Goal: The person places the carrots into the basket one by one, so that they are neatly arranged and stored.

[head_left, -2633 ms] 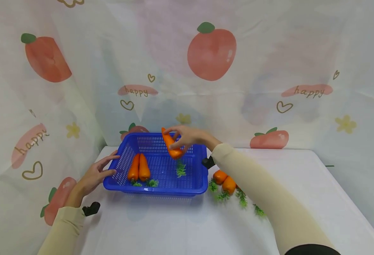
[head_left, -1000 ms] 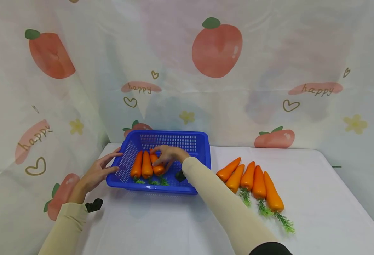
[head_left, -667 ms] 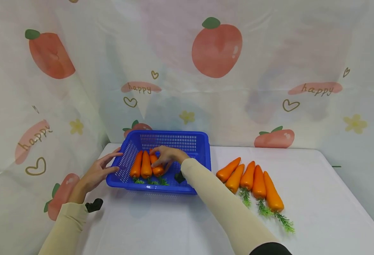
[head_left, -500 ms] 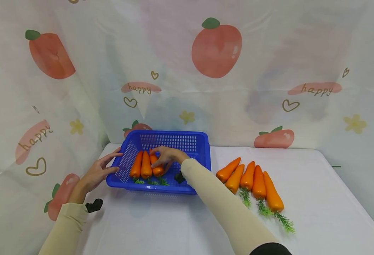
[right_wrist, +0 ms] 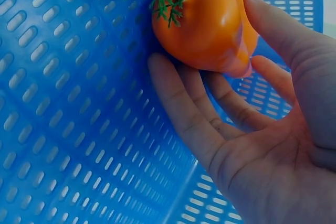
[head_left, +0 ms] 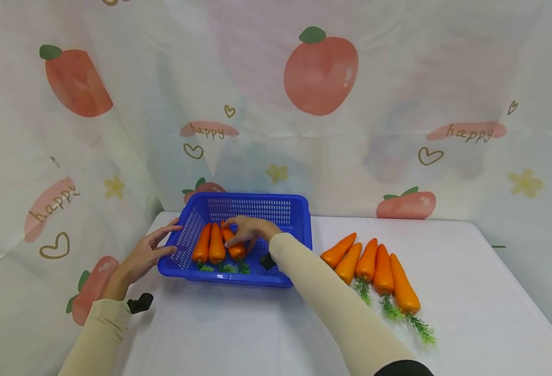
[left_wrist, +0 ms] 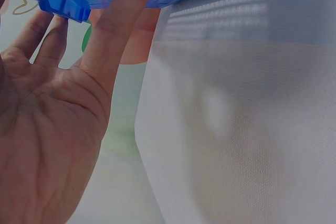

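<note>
Left hand [head_left: 143, 255]: straight fingers touch basket [head_left: 228, 279]
Right hand [head_left: 253, 228]: curled round rightmost carrot [head_left: 236, 253]
Basket: three carrots in
Table [head_left: 219, 334], toward right edge: five carrots [head_left: 366, 263] out

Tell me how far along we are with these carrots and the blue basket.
Two carrots already lie in the blue basket, so those look done. The third carrot, beside them, is in progress: the right hand is at it, though whether gripping or releasing is unclear. Five carrots on the white table seem left to load.
</note>
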Demonstrator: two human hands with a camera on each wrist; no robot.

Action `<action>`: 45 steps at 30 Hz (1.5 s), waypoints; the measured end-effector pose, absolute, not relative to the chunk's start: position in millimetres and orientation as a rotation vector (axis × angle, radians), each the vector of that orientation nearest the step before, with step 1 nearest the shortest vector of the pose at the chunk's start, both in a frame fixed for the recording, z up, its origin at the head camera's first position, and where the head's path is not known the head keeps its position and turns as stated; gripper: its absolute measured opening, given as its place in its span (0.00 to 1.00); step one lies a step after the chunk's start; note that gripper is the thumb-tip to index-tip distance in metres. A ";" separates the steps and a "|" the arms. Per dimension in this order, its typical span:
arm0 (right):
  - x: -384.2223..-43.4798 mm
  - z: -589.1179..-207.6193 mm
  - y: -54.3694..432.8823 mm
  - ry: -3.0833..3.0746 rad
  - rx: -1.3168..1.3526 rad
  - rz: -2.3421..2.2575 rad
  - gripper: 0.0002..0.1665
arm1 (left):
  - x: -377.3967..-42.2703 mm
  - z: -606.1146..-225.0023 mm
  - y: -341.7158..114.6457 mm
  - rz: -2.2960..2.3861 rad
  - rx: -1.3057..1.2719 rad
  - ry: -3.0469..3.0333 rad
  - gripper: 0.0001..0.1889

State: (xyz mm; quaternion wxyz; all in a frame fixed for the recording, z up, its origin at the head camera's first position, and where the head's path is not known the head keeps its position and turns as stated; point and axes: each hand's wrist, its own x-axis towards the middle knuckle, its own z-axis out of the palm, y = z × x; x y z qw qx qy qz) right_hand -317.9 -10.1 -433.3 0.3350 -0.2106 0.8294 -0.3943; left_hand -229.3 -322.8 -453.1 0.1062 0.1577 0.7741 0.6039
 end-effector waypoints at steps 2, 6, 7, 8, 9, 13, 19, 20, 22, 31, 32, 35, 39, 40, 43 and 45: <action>-317.6 -432.1 -9.1 2.174 -0.562 -1.012 0.41 | -229.5 -452.8 -322.4 1.776 0.465 2.282 0.29; -315.7 -427.3 -6.9 2.191 -0.591 -0.963 0.41 | -229.1 -452.0 -321.9 1.769 0.469 2.285 0.30; -315.0 -425.2 -6.0 2.199 -0.600 -0.944 0.41 | -229.2 -451.9 -321.8 1.771 0.470 2.284 0.30; -314.2 -422.5 -5.0 2.204 -0.612 -0.926 0.41 | -229.3 -451.8 -321.8 1.772 0.470 2.283 0.30; -313.4 -419.5 -3.8 2.213 -0.626 -0.904 0.41 | -229.3 -451.6 -321.7 1.775 0.471 2.280 0.30; -312.2 -406.3 1.4 2.269 -0.691 -0.794 0.41 | -229.7 -450.6 -320.2 1.786 0.474 2.269 0.30; -310.6 -388.5 12.4 2.355 -0.828 -0.703 0.41 | -229.3 -450.3 -317.8 1.780 0.469 2.271 0.30; -309.9 -385.7 14.9 2.369 -0.860 -0.699 0.41 | -229.2 -450.2 -317.5 1.778 0.468 2.275 0.30; -308.9 -380.0 20.5 2.416 -0.953 -0.674 0.40 | -229.2 -449.9 -316.8 1.778 0.467 2.279 0.30; -298.0 -351.0 54.0 2.614 -1.188 -0.600 0.39 | -231.5 -449.8 -318.2 1.768 0.460 2.291 0.31; -296.8 -349.3 58.6 2.625 -1.200 -0.603 0.40 | -231.5 -450.0 -318.9 1.767 0.460 2.292 0.31; -293.6 -345.9 73.6 2.660 -1.237 -0.624 0.40 | -231.6 -451.2 -320.8 1.766 0.468 2.292 0.31; -290.9 -344.1 96.3 2.687 -1.260 -0.673 0.41 | -230.3 -452.6 -321.8 1.761 0.465 2.295 0.31; -289.9 -343.7 102.0 2.692 -1.257 -0.683 0.41 | -229.7 -453.0 -322.2 1.757 0.462 2.301 0.31; -285.8 -341.5 120.5 2.699 -1.244 -0.704 0.41 | -227.8 -454.0 -323.3 1.752 0.462 2.311 0.31; -281.7 -339.5 133.6 2.720 -1.227 -0.696 0.41 | -227.0 -454.3 -324.1 1.752 0.465 2.315 0.31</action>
